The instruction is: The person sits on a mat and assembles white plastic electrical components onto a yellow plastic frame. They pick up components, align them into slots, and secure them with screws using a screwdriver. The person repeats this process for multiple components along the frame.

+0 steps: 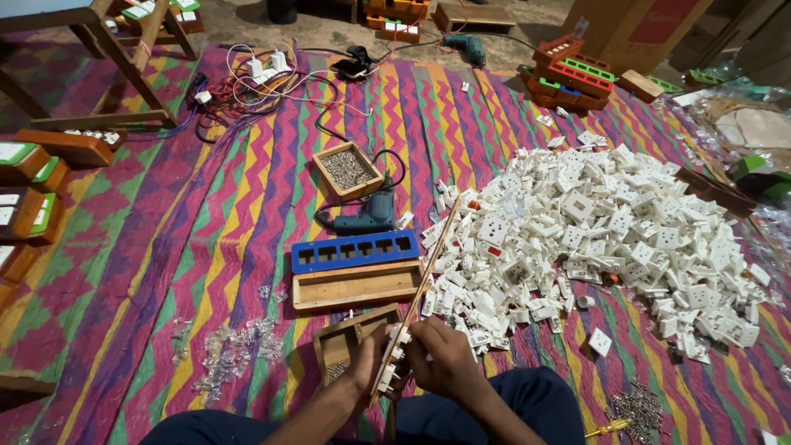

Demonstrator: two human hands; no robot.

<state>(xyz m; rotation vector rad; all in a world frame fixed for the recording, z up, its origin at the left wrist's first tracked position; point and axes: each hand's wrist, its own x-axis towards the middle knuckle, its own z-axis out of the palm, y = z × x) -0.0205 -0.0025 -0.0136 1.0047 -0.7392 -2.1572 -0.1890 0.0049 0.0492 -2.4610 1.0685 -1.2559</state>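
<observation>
We see both hands low in the middle of the view, just above the person's dark-blue lap, closed around a long thin wooden strip (422, 280) that runs up and to the right toward the heap. The left hand (367, 367) grips the strip from the left side, fingers curled round it; the right hand (441, 358) is curled at its right side, pinching at the small white sockets (394, 356) set in a row along the strip's lower end. The strip is pale wood, narrow and straight, seen nearly edge-on, and its upper end lies over the edge of a big heap of white sockets (610, 239). Just left of the hands sits a small open wooden box (342, 338), and above it a long wooden tray (356, 286) with a blue slotted plate (354, 251) just behind it. Further up lie a teal drill (367, 216) and a square box of screws (347, 170). Clear plastic bits (227, 350) are scattered to the left, and loose screws (634, 408) with a yellow screwdriver (608, 427) lie at the lower right. Everything rests on a zigzag mat (206, 222) in pink, purple, green and yellow, spread over a bare floor. A tangle of cables (264, 74) lies at the far end, wooden boxes (33, 177) line the left edge, and red and green boxes (573, 78) are stacked at the top right.
</observation>
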